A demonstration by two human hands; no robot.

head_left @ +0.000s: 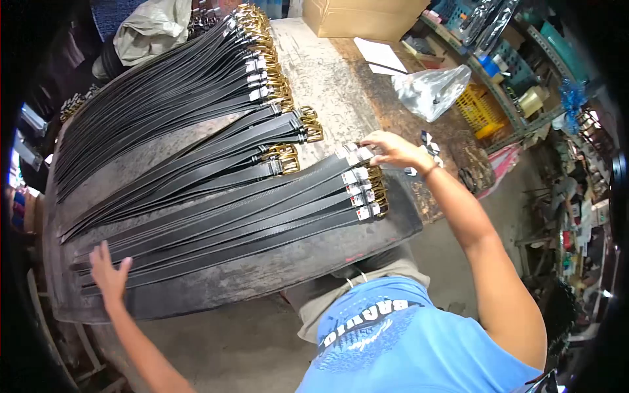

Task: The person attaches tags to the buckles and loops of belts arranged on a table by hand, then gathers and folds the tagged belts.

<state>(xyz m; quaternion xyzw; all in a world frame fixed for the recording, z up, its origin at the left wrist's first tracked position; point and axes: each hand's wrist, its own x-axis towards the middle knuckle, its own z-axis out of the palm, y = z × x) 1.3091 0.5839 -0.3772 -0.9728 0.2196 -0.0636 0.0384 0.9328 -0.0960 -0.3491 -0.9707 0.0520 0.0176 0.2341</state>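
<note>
Several black leather belts [262,219] lie side by side on the dark table board, with white tags [359,194] near their gold buckles [379,190]. My right hand [398,152] is at the buckle end of the uppermost belt in this group, its thumb and fingers curled round that end. Over the belt tips at the left edge, my left hand [110,272] has its fingers spread and grips nothing. Whether its fingertips touch the leather is hard to tell. A smaller bunch of belts [216,157] with gold buckles [282,157] lies just beyond.
A large row of belts [164,92] covers the far side of the table board [255,275]. Behind the buckles are a clear plastic bag [432,92], white paper [380,56] and a cardboard box [363,16]. Shelves with a yellow basket [481,108] stand at right.
</note>
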